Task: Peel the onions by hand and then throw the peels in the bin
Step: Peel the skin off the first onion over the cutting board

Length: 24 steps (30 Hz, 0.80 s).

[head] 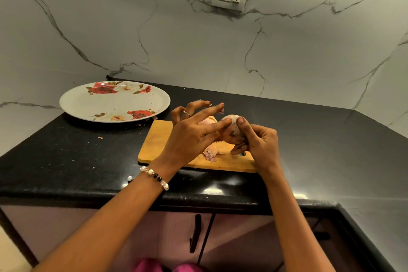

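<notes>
**One onion in hand, peels not yet binned**

Most of the job looks to be ahead of you. On the black worktop sits a flowered plate at the back left, with nothing on it that I can make out, so no peeled onions are set aside there. Just to its right lies the wooden cutting board, and over it you hold the onion up off the wood. Behind your left hand a second pale rounded shape shows; it may be another onion, but I cannot tell.

Your right hand is curled round the onion, thumb on top. Your left hand rests its thumb against the onion's skin, the other fingers spread loosely and gripping nothing. I judge you are mid-peel, working skin loose.

Smallest of all: a clump of peels lies on the board beneath the onion, and stray flakes dot the worktop. No bin is in view, so all gathering and throwing away is left.
</notes>
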{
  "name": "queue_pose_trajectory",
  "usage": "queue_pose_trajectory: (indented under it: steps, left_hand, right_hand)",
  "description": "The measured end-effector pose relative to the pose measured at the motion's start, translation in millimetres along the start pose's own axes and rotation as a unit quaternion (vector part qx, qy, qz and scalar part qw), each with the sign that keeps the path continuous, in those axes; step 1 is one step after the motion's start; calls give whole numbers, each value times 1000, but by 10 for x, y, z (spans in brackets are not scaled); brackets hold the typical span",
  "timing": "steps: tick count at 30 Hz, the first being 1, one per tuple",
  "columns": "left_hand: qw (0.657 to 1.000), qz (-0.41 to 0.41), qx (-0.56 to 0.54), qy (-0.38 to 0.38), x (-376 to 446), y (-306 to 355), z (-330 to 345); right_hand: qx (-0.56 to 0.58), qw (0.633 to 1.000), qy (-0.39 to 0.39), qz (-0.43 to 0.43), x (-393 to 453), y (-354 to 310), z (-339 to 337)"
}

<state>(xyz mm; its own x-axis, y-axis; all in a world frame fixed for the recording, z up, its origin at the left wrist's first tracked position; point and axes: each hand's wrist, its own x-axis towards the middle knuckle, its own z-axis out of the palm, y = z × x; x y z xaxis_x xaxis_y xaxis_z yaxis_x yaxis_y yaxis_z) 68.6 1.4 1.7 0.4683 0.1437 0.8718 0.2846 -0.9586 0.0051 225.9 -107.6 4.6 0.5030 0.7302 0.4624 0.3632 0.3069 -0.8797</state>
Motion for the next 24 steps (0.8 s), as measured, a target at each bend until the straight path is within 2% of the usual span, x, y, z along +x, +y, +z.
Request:
queue_pose_trajectory:
  steps: [8,13,24]
  left_hand:
    - [999,13,-30,38,1,-1,-21]
    - [991,-46,-124,19,-9,-23,13]
    - [972,-133,-194,7,20,-19,9]
  right_hand:
    - [16,999,-24,21,-5,-3,10]
    - [10,999,-35,7,-8,-7,3]
    - [-4,1000,-28,-11,-19,-9,11]
